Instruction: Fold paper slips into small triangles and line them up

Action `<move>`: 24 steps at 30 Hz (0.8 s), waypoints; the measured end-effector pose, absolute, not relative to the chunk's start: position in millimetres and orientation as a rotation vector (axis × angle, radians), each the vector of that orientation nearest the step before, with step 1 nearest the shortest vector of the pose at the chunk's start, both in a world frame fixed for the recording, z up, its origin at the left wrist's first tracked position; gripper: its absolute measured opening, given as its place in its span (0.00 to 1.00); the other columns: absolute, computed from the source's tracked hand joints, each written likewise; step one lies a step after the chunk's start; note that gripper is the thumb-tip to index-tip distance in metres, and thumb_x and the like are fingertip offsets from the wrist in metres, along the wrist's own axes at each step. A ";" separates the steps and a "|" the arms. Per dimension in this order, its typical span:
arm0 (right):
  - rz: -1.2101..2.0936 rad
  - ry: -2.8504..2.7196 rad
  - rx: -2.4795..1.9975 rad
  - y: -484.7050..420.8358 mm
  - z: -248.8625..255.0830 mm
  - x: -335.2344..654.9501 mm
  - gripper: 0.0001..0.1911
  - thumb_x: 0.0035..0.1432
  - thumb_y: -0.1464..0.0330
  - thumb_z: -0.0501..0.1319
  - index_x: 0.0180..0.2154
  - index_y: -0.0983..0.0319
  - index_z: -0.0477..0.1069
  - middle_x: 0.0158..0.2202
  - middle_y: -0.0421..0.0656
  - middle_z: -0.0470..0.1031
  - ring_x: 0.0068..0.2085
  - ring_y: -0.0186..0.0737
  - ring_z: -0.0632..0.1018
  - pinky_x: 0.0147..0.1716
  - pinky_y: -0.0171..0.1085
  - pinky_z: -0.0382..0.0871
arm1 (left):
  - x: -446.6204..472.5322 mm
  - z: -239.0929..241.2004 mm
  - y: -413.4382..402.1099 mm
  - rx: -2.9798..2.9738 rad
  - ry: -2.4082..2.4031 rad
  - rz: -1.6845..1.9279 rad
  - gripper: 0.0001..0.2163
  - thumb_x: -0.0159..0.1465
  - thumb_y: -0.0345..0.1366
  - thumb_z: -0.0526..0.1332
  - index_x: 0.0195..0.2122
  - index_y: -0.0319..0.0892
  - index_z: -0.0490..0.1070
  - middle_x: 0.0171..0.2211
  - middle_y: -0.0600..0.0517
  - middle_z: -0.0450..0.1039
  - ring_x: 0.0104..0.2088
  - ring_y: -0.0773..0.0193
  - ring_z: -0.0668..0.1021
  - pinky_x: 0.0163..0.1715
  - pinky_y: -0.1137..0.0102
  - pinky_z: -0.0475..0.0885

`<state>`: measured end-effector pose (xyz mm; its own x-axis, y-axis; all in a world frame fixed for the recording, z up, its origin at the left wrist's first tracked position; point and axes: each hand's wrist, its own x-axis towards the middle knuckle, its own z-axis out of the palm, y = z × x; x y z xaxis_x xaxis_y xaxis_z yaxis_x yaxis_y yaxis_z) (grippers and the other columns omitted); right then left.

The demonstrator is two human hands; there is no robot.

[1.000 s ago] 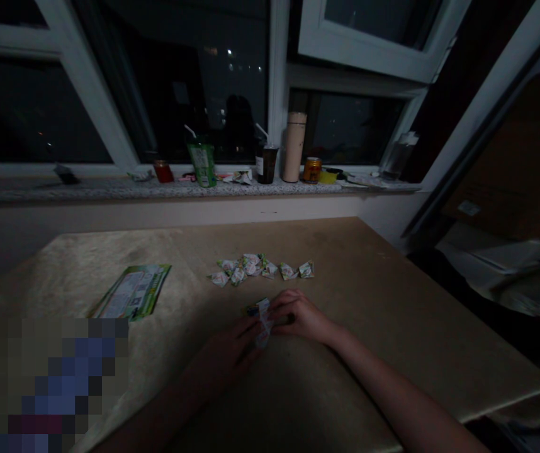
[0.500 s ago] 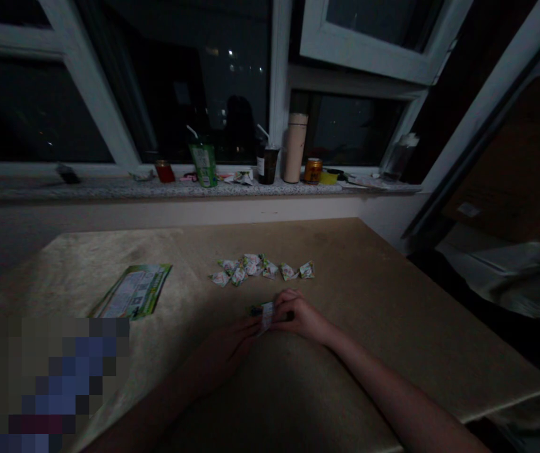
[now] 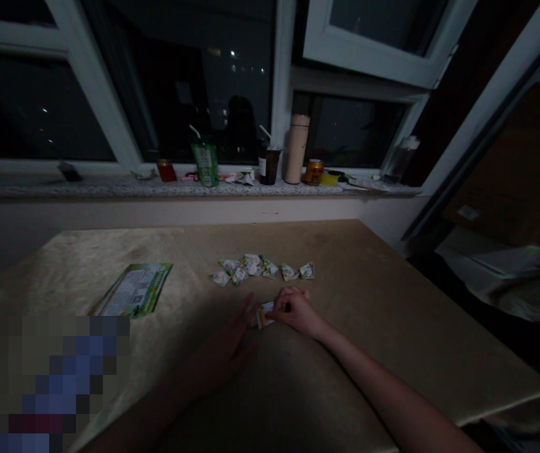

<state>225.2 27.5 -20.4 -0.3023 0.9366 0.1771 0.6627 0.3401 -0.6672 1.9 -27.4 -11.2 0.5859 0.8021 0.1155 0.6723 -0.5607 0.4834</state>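
My right hand (image 3: 299,311) pinches a small white and green wrapper (image 3: 263,316) at its right side, just above the tablecloth. An orange-yellow strip shows on the wrapper; whether anything is inside it I cannot tell. Close by on the left, my left hand (image 3: 232,345) is open with its fingers stretched and spread; it holds nothing. Beyond both hands, several small twisted packets (image 3: 253,264), white and green like wrapped candies, lie in a loose row. Farther left, a larger green and white bag (image 3: 135,289) lies flat.
A beige cloth covers the table (image 3: 369,314). Behind it, a speckled window sill (image 3: 157,190) holds a green cup (image 3: 205,163), a dark cup (image 3: 269,165), a pale pink flask (image 3: 297,150), an orange can (image 3: 314,172) and a red jar (image 3: 166,170). The lower left corner is pixelated.
My left hand has let go of the wrapper, its fingers spreading apart and pulling slightly left. The wrapper has turned in my right hand and now shows an orange-yellow strip.
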 end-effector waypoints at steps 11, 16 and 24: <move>0.561 -2.133 -1.420 27.8 -21.1 222.5 0.10 0.53 0.62 0.67 0.24 0.60 0.76 0.28 0.38 0.73 0.38 0.38 0.71 0.40 0.38 0.51 | 9.3 -11.3 -34.2 2.788 1.270 0.473 0.28 0.66 0.38 0.54 0.66 0.47 0.47 0.68 0.47 0.34 0.65 0.45 0.49 0.60 0.48 0.51; 0.571 -2.148 -1.451 27.1 -19.1 221.1 0.07 0.52 0.64 0.67 0.25 0.59 0.76 0.29 0.38 0.72 0.39 0.39 0.70 0.40 0.38 0.51 | 19.5 -11.6 -42.6 2.857 1.160 0.338 0.34 0.66 0.48 0.53 0.68 0.42 0.39 0.68 0.44 0.40 0.66 0.49 0.49 0.62 0.50 0.43; 0.570 -2.112 -1.504 26.6 -18.5 218.7 0.12 0.53 0.62 0.66 0.23 0.62 0.74 0.29 0.39 0.73 0.38 0.39 0.70 0.40 0.40 0.50 | 16.6 -17.3 -40.8 2.808 1.166 0.287 0.32 0.67 0.49 0.51 0.67 0.40 0.42 0.67 0.44 0.45 0.65 0.50 0.51 0.62 0.52 0.46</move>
